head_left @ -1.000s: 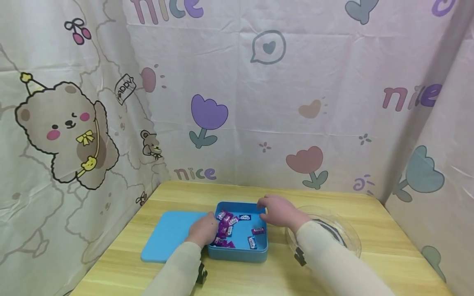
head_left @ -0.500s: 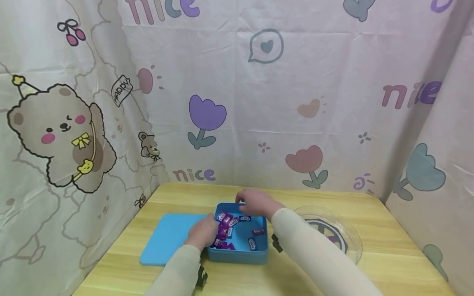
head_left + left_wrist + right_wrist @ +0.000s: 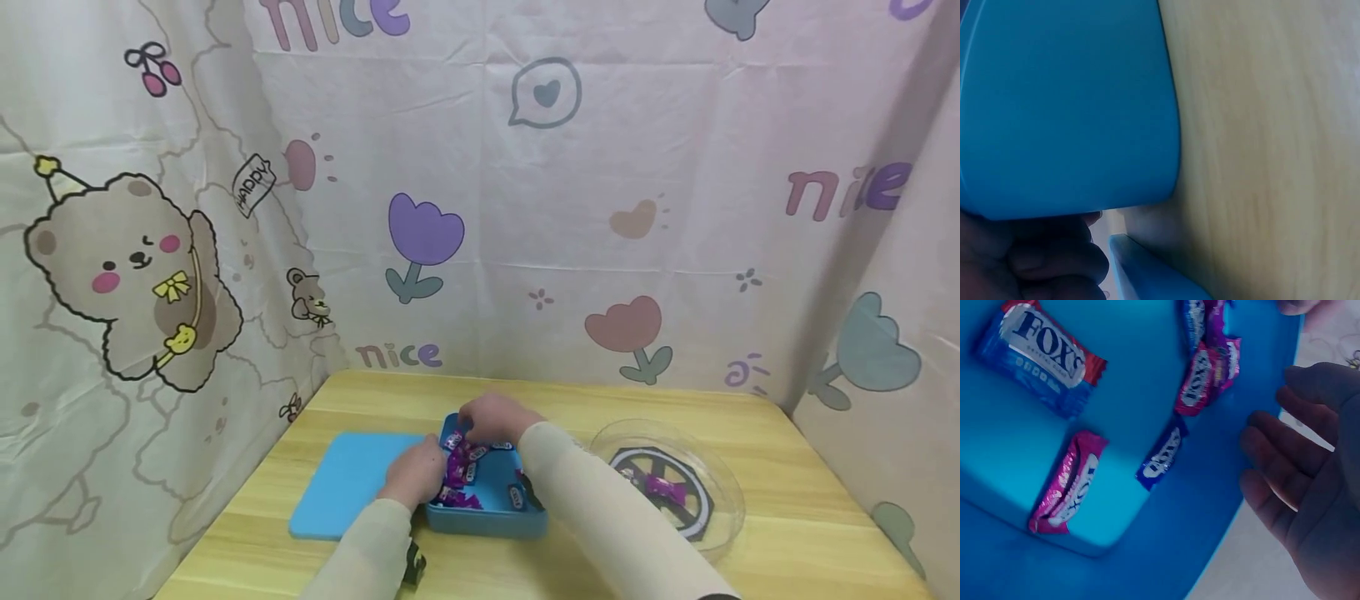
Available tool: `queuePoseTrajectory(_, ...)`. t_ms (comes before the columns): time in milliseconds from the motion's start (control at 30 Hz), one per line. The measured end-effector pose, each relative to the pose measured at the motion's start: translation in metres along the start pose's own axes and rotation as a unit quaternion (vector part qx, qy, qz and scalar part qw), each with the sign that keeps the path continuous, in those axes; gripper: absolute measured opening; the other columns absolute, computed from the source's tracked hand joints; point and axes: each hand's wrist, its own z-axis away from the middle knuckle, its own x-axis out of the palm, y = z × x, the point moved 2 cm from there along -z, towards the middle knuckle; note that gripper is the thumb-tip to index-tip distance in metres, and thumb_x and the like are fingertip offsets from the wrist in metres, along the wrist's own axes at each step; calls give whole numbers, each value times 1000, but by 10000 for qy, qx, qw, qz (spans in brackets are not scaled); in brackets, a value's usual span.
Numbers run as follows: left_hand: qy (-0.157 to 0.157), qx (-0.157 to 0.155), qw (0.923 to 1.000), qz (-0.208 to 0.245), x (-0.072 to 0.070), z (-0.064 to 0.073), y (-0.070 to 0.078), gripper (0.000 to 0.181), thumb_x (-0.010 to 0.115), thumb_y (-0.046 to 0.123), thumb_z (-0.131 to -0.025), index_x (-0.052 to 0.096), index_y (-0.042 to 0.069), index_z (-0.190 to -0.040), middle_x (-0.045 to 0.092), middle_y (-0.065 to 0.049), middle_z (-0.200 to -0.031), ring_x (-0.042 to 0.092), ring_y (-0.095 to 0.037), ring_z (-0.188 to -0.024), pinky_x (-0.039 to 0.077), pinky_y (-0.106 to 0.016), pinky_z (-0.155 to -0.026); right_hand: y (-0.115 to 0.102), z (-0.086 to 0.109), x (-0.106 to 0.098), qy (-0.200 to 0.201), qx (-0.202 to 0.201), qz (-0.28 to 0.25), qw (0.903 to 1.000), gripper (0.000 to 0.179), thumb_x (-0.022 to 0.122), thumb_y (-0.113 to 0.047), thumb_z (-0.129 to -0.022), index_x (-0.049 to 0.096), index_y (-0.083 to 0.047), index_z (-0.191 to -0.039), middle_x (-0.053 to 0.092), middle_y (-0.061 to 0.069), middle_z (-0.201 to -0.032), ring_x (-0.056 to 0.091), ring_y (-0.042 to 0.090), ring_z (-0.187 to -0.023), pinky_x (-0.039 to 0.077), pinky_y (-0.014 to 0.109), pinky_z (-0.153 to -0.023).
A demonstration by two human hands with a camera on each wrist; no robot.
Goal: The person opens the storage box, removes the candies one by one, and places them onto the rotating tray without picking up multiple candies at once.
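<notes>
My left hand (image 3: 417, 472) grips the left wall of a blue box (image 3: 487, 523), its fingers (image 3: 1060, 259) curled against the outer side. Over the box's far left part reaches my right hand (image 3: 497, 417). Its fingers (image 3: 1275, 440) are loosely bent near the wall in the right wrist view, with nothing visible between them. Purple wrapped candies (image 3: 456, 477) are heaped along the box's left side. A blue and red FOX'S candy (image 3: 1044, 356) and a pink one (image 3: 1069, 484) lie apart on the box floor. The left thumb tip shows at the rim in the right wrist view.
A flat light-blue lid (image 3: 341, 487) lies left of the box on the wooden table (image 3: 255, 575). To the right stands a clear round container (image 3: 731, 529) with a purple candy (image 3: 666, 490) in it. Printed curtains (image 3: 517, 208) hang behind and at both sides.
The right hand has moved leftward from the box's right rim to over its far left part, uncovering more of the clear container. My left hand keeps its grip on the box.
</notes>
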Motion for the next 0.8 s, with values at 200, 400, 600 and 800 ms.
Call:
queuePoseTrajectory(200, 63, 25, 10000, -67, -1, 2, 0, 46, 47, 14, -104, 46, -13, -141, 62, -26, -128, 59, -41, -118, 49, -57, -98, -4, -8, 13, -454, 188, 58, 9988, 31, 75, -27, -93, 74, -25, -123, 71, -7, -111, 64, 17, -103, 53, 45, -98)
queuePoseTrajectory(400, 41, 85, 9999, -93, 0, 3, 1, 46, 45, 14, -104, 47, -12, -141, 62, -27, -127, 60, -41, -118, 50, -57, -96, -3, -12, 26, -862, 190, 234, 9958, 21, 76, -31, -92, 75, -30, -113, 69, -11, -97, 63, 14, -91, 54, 46, -94)
queuePoseTrajectory(600, 88, 48, 9999, -61, 2, 3, 1, 46, 43, 16, -105, 47, -11, -141, 62, -26, -127, 60, -41, -117, 51, -58, -95, -5, -14, 33, -617, -146, 793, 9948, 9, 75, -35, -93, 74, -30, -100, 65, -12, -83, 60, 10, -77, 56, 37, -85)
queuePoseTrajectory(800, 85, -21, 9999, -102, 1, 1, 2, 44, 42, 18, -105, 48, -9, -140, 63, -25, -124, 62, -39, -113, 52, -57, -93, -5, -13, 35, -388, -452, 1152, 9916, 3, 72, -30, -96, 73, -27, -96, 60, -11, -76, 56, 10, -71, 56, 32, -81)
